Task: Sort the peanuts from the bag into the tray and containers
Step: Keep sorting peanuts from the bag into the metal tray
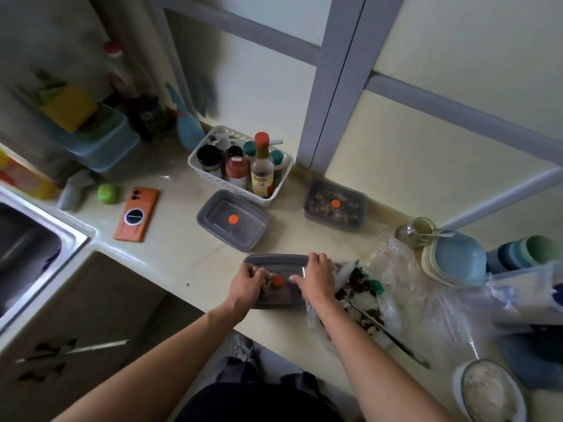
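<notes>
Pressing hand: right hand (316,278) lies on the right half of the lid, fingers fairly straight and spread, thumb pointing toward the orange dot.
Curled hand: left hand (246,280) has its fingers bent over the left end of the same box and clamped on its rim; blur hides the fingertips.
Held thing: near container (280,295), grey with a clear lid, sits lower centre of the frame at the counter edge; brownish peanuts (268,284) show through the lid.
Bag: plastic bag (362,287) lies open just right of that box, partly behind the right forearm, with dark shells and nuts inside; a metal utensil (393,333) lies across it.
Other boxes: filled container (335,204) is right of centre by the wall, with peanuts under its lid; second container (233,219) is at centre, lid on.
Behind: white basket (210,178) of bottles stands just behind the second container.
Left of frame: orange phone (137,213) lies on the counter; steel sink (73,236) is at the edge.
</notes>
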Demonstrator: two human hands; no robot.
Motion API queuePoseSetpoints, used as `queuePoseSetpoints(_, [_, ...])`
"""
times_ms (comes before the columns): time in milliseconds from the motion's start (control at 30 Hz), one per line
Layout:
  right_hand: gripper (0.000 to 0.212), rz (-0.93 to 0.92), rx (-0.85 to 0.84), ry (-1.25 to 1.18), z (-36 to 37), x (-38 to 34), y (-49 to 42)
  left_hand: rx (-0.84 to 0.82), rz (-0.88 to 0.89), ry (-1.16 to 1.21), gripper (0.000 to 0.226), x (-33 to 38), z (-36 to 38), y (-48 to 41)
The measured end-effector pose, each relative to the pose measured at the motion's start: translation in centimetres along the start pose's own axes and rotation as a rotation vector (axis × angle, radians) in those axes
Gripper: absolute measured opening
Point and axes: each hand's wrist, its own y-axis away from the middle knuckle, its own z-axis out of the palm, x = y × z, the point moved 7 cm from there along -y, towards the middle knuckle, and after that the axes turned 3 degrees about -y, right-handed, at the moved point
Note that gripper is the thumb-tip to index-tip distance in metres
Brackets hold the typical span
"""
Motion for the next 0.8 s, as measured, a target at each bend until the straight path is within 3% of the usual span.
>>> queuePoseSetpoints(233, [0.064, 0.153, -0.002, 0.011, -0.7, -1.3, 0.5, -0.030, 0.009, -0.004, 0.023, -0.2, -0.5, 0.0])
queuePoseSetpoints(533, [0.070, 0.117, 0.079, 0.070, -2.1, -1.9, 1.1, -0.038, 0.017, 0.032, 0.021, 0.5, -0.5, 1.1])
queuePoseSetpoints(700, [0.061, 0.097, 0.041, -0.160, -1.3, -0.5, 1.7, -0.029, 0.005, 0.053, 0.017, 0.4, -0.5, 1.5])
queuePoseSetpoints(800, [0.041, 0.120, -0.039, -0.501, -0.7, 1.8, 1.9, 0.017, -0.011, 0.090, 0.017, 0.3, -0.7, 1.7])
